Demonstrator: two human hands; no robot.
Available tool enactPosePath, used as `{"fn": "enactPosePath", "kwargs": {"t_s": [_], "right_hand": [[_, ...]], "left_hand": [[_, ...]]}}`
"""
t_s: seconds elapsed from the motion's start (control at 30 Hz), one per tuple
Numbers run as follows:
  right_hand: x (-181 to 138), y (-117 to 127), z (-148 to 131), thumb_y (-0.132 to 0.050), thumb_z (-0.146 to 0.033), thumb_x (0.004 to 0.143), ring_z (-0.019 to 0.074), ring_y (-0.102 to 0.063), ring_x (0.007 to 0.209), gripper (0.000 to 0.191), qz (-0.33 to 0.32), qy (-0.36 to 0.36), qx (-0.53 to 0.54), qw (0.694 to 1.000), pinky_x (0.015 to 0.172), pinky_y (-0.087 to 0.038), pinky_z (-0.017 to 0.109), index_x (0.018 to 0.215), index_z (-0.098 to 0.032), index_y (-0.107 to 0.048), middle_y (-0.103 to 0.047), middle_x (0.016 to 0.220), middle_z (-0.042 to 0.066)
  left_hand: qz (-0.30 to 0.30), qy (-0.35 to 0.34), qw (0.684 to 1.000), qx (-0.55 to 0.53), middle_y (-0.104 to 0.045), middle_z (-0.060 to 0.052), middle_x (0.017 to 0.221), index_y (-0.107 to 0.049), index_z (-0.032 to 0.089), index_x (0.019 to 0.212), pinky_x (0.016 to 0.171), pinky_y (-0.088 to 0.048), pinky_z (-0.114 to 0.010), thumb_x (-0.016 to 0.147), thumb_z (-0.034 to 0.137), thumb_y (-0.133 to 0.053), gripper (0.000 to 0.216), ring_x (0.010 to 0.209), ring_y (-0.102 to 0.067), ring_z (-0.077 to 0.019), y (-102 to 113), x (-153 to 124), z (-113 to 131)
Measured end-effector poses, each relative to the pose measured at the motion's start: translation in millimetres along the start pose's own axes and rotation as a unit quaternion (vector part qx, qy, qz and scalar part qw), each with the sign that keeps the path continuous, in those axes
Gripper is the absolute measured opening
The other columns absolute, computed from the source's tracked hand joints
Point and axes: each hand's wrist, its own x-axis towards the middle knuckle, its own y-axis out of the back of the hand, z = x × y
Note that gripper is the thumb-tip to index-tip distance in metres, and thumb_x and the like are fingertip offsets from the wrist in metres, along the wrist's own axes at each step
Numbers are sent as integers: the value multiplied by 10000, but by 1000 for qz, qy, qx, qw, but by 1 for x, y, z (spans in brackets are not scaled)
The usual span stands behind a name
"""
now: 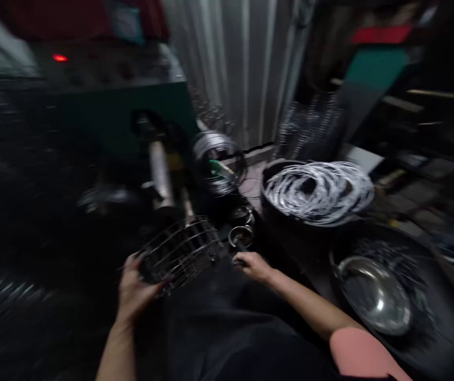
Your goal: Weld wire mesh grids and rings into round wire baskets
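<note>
A wire basket [185, 248] of thin metal rods is tilted in front of me, blurred by motion. My left hand [135, 288] grips its near left end, thumb on the near side and fingers on the rim. To the right of the basket, my right hand [254, 265] is closed around a dark-handled tool [242, 246]. The tool's far end overlaps a small round metal cup [235, 234]; I cannot tell whether it is inside. A second small round cup [241, 214] stands just behind. The kind of tool does not show clearly.
A green machine [124, 114] with a red light stands behind the basket. A wire coil [218, 161] is beside it. At right, a dark tub [274, 211] holds white wire rings [318, 190], and a dark basin [441, 296] holds a metal bowl [373, 296] and thin pieces.
</note>
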Motion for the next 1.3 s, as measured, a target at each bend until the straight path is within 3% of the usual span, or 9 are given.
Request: {"fn": "enactPosePath", "kwargs": {"t_s": [0.1, 0.2, 0.27, 0.33, 0.47, 0.6, 0.77, 0.93, 1.3], "right_hand": [[22, 13, -39, -572, -195, 790, 154, -621, 792, 157, -132, 76, 25, 988, 727, -452, 233, 903, -163, -676, -684, 846, 24], [46, 14, -84, -570, -190, 799, 149, -614, 757, 139, -218, 99, -60, 969, 683, -433, 219, 865, -171, -691, -675, 783, 8], [58, 6, -107, -555, -151, 800, 163, -617, 769, 146, -218, 92, -186, 953, 681, -423, 227, 843, -178, -692, -672, 781, 20], [65, -6, -119, -516, -123, 816, 189, -623, 831, 199, -176, 78, -310, 931, 707, -427, 247, 902, -179, -687, -673, 871, 60], [68, -23, -115, -441, -108, 851, 202, -616, 920, 326, -101, 58, -393, 912, 762, -444, 272, 1100, -204, -628, -638, 1035, 93], [68, -15, -102, -518, -125, 822, 183, -601, 969, 357, -139, 107, -331, 927, 803, -435, 251, 1154, -226, -603, -637, 1066, 59], [75, 0, -101, -615, -210, 788, 191, -612, 910, 401, -181, 143, -321, 919, 750, -444, 269, 1187, -208, -577, -621, 1078, 78], [84, 0, -106, -564, -99, 786, 177, -621, 886, 324, -183, 138, -336, 914, 736, -434, 246, 1086, -198, -639, -650, 998, 64], [88, -2, -104, -551, -125, 809, 173, -618, 831, 245, -182, 151, -351, 906, 685, -412, 235, 1019, -186, -661, -655, 936, 69]], "left_hand": [[-12, -25, 999, 28, -390, -170, 1325, -453, 132, 1239, 1035, -370, -474, 558, 561, -724, 850, 1245, -410, -351, 11, -2, 33], [-53, -29, 994, 86, -355, -200, 1368, -435, 120, 1273, 1073, -289, -526, 528, 385, -771, 859, 1296, -336, -380, 17, 0, 59], [-80, -30, 990, 116, -351, -212, 1381, -436, 123, 1279, 1076, -251, -562, 510, 321, -770, 862, 1307, -311, -403, 17, 1, 76], [-92, -33, 987, 128, -364, -220, 1378, -450, 125, 1272, 1071, -246, -573, 517, 315, -759, 837, 1302, -317, -410, 15, 3, 92], [-82, -15, 989, 122, -388, -217, 1365, -465, 131, 1259, 1064, -265, -559, 560, 338, -727, 775, 1292, -343, -386, 8, 7, 106], [-102, 5, 991, 91, -371, -200, 1382, -447, 146, 1274, 1071, -263, -552, 520, 325, -754, 833, 1310, -319, -373, 5, 11, 101], [-124, 13, 990, 63, -355, -193, 1396, -443, 154, 1275, 1082, -245, -551, 513, 330, -768, 847, 1324, -300, -369, 3, 19, 93], [-111, 13, 993, 44, -351, -185, 1399, -434, 166, 1282, 1082, -246, -559, 502, 336, -782, 872, 1326, -297, -373, -1, 28, 88], [-92, 7, 995, 32, -340, -213, 1400, -437, 127, 1285, 1088, -244, -555, 502, 323, -789, 881, 1331, -290, -381, 0, 26, 81]]}}
